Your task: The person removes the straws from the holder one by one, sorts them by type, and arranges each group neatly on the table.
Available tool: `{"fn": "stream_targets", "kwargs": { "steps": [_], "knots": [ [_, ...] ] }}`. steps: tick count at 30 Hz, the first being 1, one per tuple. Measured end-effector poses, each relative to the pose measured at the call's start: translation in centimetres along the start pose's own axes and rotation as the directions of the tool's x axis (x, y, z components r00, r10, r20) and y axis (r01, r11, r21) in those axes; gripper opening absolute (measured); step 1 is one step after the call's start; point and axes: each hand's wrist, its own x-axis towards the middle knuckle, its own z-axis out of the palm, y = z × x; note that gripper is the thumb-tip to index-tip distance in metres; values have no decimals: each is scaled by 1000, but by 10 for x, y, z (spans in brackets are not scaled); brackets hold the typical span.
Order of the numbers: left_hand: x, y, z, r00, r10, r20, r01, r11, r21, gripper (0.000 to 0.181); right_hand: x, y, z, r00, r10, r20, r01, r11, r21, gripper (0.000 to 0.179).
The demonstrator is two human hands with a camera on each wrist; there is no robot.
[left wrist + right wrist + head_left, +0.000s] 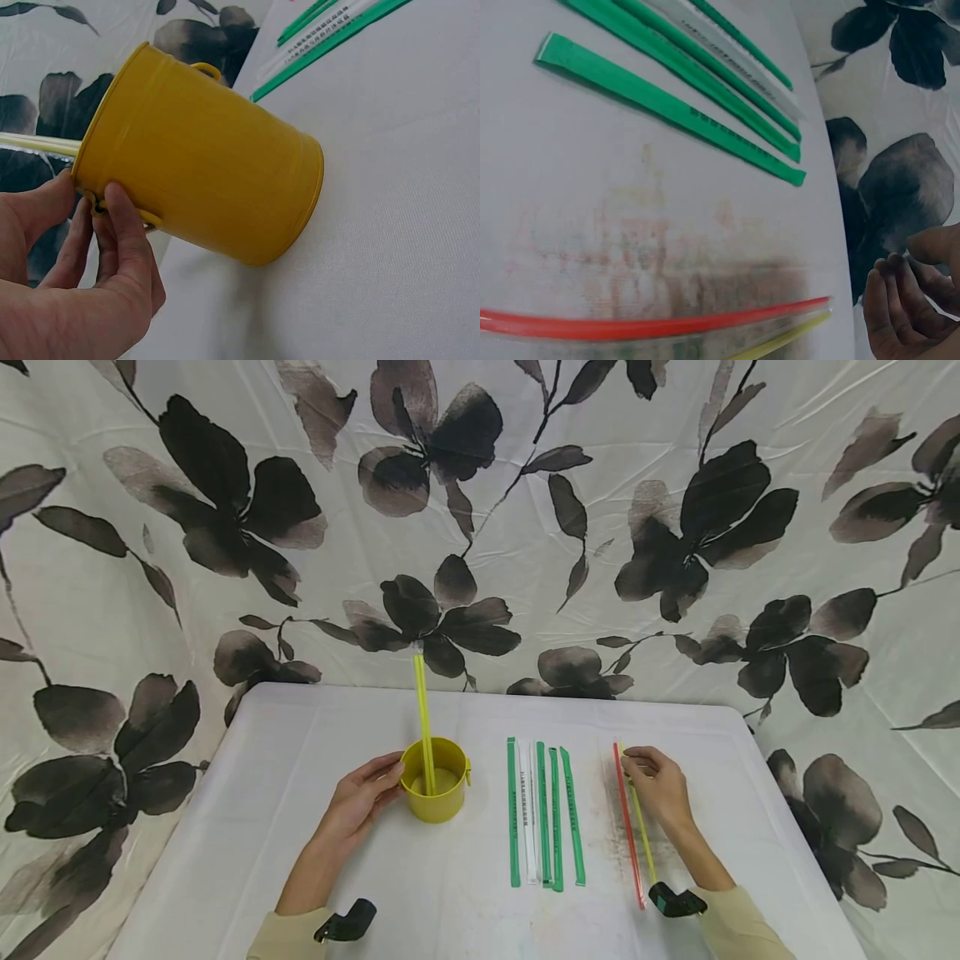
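Observation:
My left hand (356,806) pinches the small side loop and rim of a yellow cup (437,810). The left wrist view has the cup (202,157) from the side, fingers and thumb at its rim. Yellow straws (423,702) lean upright inside it and stick out well above the rim. Over the far ends of a red straw (628,827) and a yellow straw (643,835) hovers my right hand (663,785). In the right wrist view this hand (911,300) has loosely bent fingers with nothing between them, just past the straw ends.
Between the cup and the loose straws lie several paper-wrapped straws in a row, green ones (513,814) and white ones (528,814). A brownish smudge (667,255) marks the white table (450,893) near the red straw. Behind hangs a flower-printed cloth (570,552).

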Motion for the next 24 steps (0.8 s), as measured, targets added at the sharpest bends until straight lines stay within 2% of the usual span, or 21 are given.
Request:
{"fn": "stream_targets", "kwargs": {
  "steps": [8, 13, 24],
  "knots": [
    [-1, 1, 0, 1000, -3, 3, 3, 1000, 6, 48, 10, -21, 7, 998, -64, -1, 64, 998, 21, 27],
    [-1, 1, 0, 1000, -4, 0, 4, 1000, 8, 47, 15, -38, 17, 996, -94, 7, 93, 993, 75, 26],
    [-2, 1, 0, 1000, -16, -7, 16, 1000, 11, 48, 25, -73, 40, 983, -184, 18, 180, 976, 122, 25]
  ]
}}
